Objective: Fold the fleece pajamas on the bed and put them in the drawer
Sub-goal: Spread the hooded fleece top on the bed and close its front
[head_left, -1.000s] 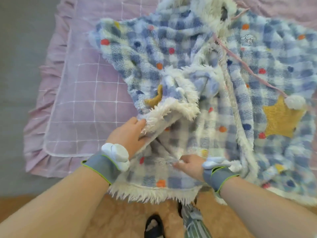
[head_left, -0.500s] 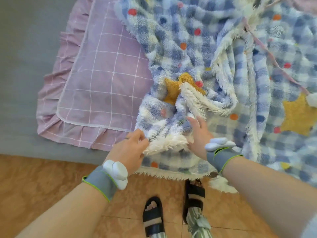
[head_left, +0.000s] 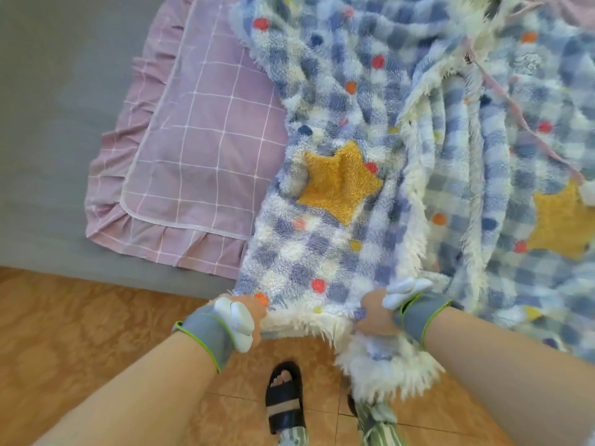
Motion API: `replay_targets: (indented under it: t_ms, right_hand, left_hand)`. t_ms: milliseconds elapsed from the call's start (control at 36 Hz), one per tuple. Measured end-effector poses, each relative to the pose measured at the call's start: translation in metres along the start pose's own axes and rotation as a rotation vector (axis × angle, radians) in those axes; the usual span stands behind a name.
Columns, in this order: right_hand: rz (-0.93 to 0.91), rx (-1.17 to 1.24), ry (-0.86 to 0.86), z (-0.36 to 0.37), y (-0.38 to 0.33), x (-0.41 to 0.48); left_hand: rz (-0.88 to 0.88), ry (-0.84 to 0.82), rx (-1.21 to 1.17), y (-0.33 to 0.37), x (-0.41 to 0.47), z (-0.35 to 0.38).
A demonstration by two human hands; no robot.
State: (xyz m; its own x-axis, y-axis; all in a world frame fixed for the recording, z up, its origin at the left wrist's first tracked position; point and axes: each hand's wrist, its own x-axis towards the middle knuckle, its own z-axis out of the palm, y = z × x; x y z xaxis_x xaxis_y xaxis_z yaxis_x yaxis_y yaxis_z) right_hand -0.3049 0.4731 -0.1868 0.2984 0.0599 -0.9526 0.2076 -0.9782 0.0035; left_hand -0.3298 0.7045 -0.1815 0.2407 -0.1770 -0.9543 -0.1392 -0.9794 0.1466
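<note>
No text, number, brand or sign can be read in the view. The fleece pajamas (head_left: 322,252) carry a small pale stitched emblem (head_left: 528,61) near the upper right, too blurred to tell whether it holds any letters. The white modules (head_left: 240,323) on the grey wristbands (head_left: 206,329) show no marking that can be made out.
</note>
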Motion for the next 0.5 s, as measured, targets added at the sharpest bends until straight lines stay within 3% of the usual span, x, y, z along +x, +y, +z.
replay_targets:
  t_ms: [167, 333, 500]
  right_hand:
    - [0.065, -0.001, -0.087, 0.014, 0.036, 0.008]
    - [0.089, 0.185, 0.21, -0.009, 0.079, 0.019]
    - [0.104, 0.241, 0.312, -0.041, 0.14, 0.034]
  left_hand:
    - [-0.044, -0.062, 0.063, 0.022, 0.02, 0.007]
    - [0.099, 0.195, -0.13, 0.081, 0.039, -0.028]
    - [0.182, 0.362, -0.426, 0.144, 0.057, -0.077]
